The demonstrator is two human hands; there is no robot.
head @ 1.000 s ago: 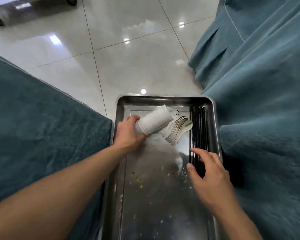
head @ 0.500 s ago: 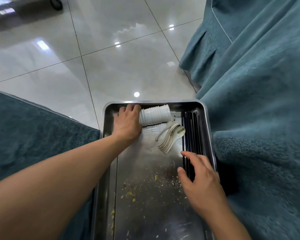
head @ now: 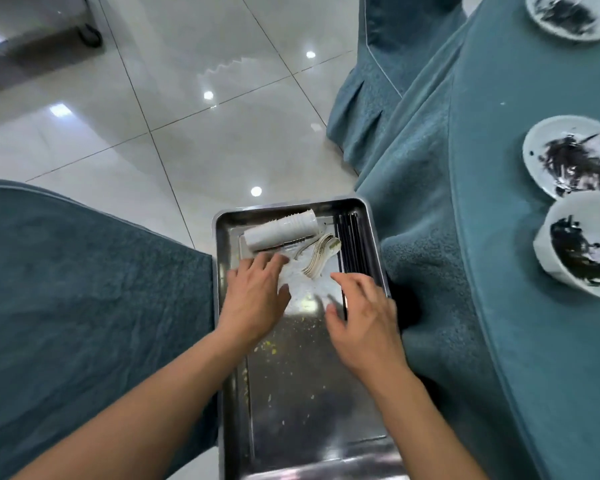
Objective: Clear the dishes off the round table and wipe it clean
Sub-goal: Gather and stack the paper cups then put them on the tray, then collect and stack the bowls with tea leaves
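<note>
Two hands hover over my steel tray (head: pixel 374 237), both holding nothing: my left hand (head: pixel 257 299) spread flat with loose fingers, my right hand (head: pixel 364 320) relaxed and open. At the tray's far end a stack of white cups (head: pixel 281 230) lies on its side, with nested spoons (head: pixel 321 254) just beside it and dark chopsticks (head: pixel 352 244) along the tray's right wall. Right of the tray, on the teal-clothed round table (head: pixel 499 306), sit three dirty white dishes (head: pixel 568 157), smeared dark.
</note>
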